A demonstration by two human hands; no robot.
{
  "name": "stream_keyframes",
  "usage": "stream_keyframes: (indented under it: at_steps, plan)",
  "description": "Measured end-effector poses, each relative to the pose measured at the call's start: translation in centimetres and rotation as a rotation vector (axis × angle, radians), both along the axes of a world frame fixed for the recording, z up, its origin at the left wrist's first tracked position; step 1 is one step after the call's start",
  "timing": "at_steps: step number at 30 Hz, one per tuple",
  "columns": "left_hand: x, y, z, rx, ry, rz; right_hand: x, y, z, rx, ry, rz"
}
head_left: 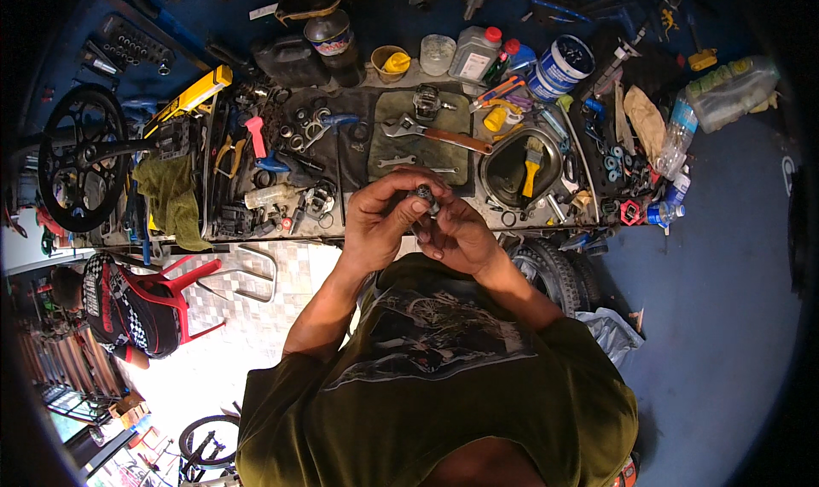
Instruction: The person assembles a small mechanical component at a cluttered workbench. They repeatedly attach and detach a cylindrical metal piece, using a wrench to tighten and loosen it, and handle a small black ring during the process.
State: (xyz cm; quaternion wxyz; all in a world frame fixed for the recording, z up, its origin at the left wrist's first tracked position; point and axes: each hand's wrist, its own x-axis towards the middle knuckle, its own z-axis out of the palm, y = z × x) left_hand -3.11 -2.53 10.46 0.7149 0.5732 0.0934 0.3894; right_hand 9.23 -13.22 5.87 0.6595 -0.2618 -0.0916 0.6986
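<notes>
From my distant post I see my left grip (380, 222) and right grip (465, 235) both closed, fingers pinching a small dark metal part (424, 195) over the near edge of the tabletop (367, 77), around its middle. Beyond them an adjustable wrench (435, 134) (brown-handled) lies on a mat (388, 156); rightward, near that same edge, a yellow-handled brush (531, 173) rests in a tray (505, 167).
</notes>
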Motion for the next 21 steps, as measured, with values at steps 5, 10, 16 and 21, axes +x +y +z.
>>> stream_keyframes:
  at_steps: [5, 10, 16, 21]
  plan:
    - [0.4, -0.2, 0.0, 0.022, -0.015, -0.01, 0.9, 0.7, -4.1, 0.356, 0.412, 0.344]
    - [0.1, 0.0, -0.1, 0.018, 0.014, 0.002, 0.9, 0.6, -4.4, 0.312, 0.364, 0.279]
    - [-0.1, -0.1, 0.0, -0.067, -0.017, 0.032, 0.2, 0.1, -0.6, 0.107, 0.028, -0.001]
    - [0.1, 0.0, -0.3, -0.065, -0.053, 0.036, 0.7, 0.2, -1.3, 0.123, -0.087, 0.018]
